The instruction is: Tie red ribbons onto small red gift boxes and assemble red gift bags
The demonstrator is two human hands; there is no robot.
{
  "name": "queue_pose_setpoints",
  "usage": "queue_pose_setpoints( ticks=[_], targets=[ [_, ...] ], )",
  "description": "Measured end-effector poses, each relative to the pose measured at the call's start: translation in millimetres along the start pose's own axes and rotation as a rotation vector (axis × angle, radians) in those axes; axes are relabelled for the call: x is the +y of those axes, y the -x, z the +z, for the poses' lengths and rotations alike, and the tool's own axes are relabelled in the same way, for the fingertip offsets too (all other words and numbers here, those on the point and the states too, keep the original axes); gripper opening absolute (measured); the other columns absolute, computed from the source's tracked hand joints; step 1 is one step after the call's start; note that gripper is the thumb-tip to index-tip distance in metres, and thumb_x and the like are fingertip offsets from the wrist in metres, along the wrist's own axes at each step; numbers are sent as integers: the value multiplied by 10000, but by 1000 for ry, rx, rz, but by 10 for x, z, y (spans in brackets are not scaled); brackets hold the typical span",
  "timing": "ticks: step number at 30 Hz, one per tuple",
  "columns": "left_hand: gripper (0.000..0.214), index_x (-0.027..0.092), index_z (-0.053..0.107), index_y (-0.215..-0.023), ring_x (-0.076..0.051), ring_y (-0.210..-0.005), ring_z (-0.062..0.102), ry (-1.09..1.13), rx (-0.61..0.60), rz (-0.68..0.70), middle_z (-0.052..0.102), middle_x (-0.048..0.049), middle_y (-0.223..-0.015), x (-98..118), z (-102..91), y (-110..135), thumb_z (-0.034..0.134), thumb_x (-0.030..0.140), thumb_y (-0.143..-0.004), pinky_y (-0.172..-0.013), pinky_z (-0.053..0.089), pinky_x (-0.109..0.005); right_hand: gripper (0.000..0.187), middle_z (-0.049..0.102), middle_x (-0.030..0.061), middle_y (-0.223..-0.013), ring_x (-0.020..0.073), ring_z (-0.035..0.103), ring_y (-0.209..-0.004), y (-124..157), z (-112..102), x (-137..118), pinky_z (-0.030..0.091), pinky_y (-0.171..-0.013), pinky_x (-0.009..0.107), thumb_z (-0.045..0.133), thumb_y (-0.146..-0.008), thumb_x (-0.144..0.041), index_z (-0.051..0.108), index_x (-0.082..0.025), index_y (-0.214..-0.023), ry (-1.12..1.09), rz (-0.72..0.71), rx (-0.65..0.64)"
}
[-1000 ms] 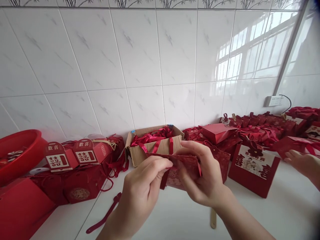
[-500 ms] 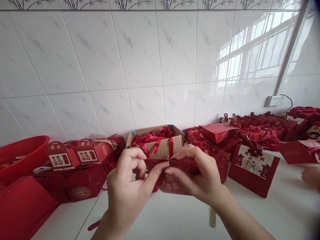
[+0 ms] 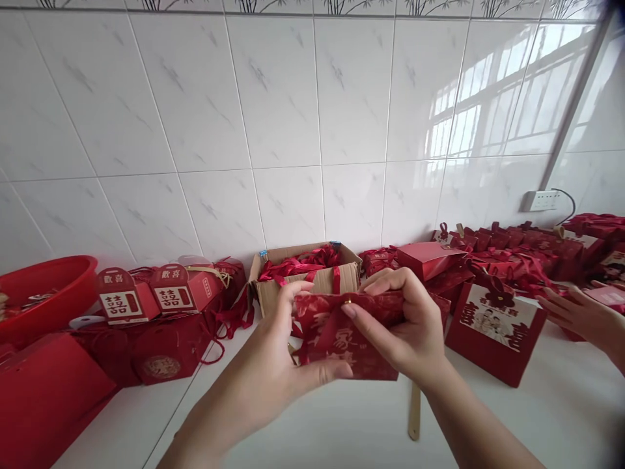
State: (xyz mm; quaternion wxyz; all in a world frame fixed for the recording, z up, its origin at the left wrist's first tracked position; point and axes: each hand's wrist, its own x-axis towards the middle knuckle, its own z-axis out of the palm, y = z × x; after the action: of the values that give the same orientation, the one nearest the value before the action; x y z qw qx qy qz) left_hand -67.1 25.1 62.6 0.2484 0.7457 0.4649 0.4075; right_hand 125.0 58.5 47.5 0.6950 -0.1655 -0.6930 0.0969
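My feed comes in bright, with cool, even daylight. On the right I get a glaring window reflection (image 3: 469, 127) on the tiles (image 3: 283, 91), nearly white in its panes. Shadows on the table (image 3: 351, 423) are soft and faint. Wide-angle stretch slants the grout lines (image 3: 317, 85) outward, the right-hand corners darken and smear, and I find the left hand (image 3: 293, 365) slightly soft.

The left forearm (image 3: 209, 417) and right forearm (image 3: 471, 410), both bare, slant inward over the tabletop (image 3: 342, 426) toward its far edge. The left hand (image 3: 280, 355) grips in a wide C, its thumb (image 3: 319, 372) stretched rightward, its bent fingers (image 3: 297, 290) higher up. The right hand (image 3: 413, 332) pinches, thumb (image 3: 378, 332) pointing up and left beneath arched fingers (image 3: 398, 279).
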Motion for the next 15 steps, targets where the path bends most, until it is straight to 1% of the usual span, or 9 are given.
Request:
queue_pose_setpoints(
  ticks=[2,4,5,7,8,10,11,13,15],
  targets=[
    [596,285,482,-1259,-277,-1057,618,-73,44,-27,599,-103,-1224,-12,26,-24,710,493,-749,-794,550,-356,257,602,-22,-776,126,598,-711,-13,9,21,510,-639,248,716,-747,-110,517,-225,-860,29,22,62],
    [369,236,595,-1060,-232,-858,658,-128,78,-28,675,-64,-973,-24,21,-63,659,481,-791,-681,544,-304,235,608,-19,-784,131,600,-723,-28,11,41,511,-655,252,713,-753,-130,520,-224,-848,53,66,112],
    [299,220,616,-938,-204,-759,650,-157,85,-32,670,-36,-846,-29,1,-79,646,484,-800,-621,525,-273,224,608,-18,-780,131,598,-716,-35,9,53,509,-651,254,713,-757,-146,521,-224,-842,61,97,132],
    [305,199,603,-740,-154,-605,595,-193,59,-41,613,5,-664,-31,-71,-93,643,496,-800,-518,466,-224,208,608,-17,-776,132,594,-698,-49,-6,85,502,-635,256,714,-762,-175,525,-222,-836,67,156,152],
    [325,194,601,-685,-135,-556,566,-195,39,-37,592,14,-616,-28,-120,-90,652,496,-795,-482,438,-209,201,607,-15,-778,133,593,-697,-55,-17,104,498,-633,259,713,-764,-187,529,-221,-835,68,177,153],
    [300,200,649,-668,-120,-522,545,-160,25,11,608,14,-597,-11,-219,-71,677,476,-784,-449,414,-194,189,605,-11,-786,135,591,-706,-64,-42,145,495,-643,266,710,-768,-200,534,-216,-835,64,209,136],
    [262,213,688,-701,-121,-530,555,-129,53,50,636,8,-618,2,-260,-58,686,462,-782,-450,422,-193,185,603,-9,-792,136,589,-714,-66,-53,161,493,-651,268,709,-770,-204,536,-214,-836,60,221,122],
    [196,248,746,-824,-135,-587,604,-62,181,120,697,-4,-697,33,-303,-36,699,435,-784,-491,473,-198,185,597,-9,-803,131,582,-726,-65,-67,179,489,-658,263,708,-774,-206,536,-210,-840,48,238,82],
    [192,270,760,-911,-151,-694,657,3,370,157,732,-8,-781,66,-290,-21,717,404,-781,-594,537,-209,190,587,-15,-797,116,568,-707,-54,-66,167,479,-638,245,705,-780,-196,526,-209,-842,19,228,18]
  ],
)
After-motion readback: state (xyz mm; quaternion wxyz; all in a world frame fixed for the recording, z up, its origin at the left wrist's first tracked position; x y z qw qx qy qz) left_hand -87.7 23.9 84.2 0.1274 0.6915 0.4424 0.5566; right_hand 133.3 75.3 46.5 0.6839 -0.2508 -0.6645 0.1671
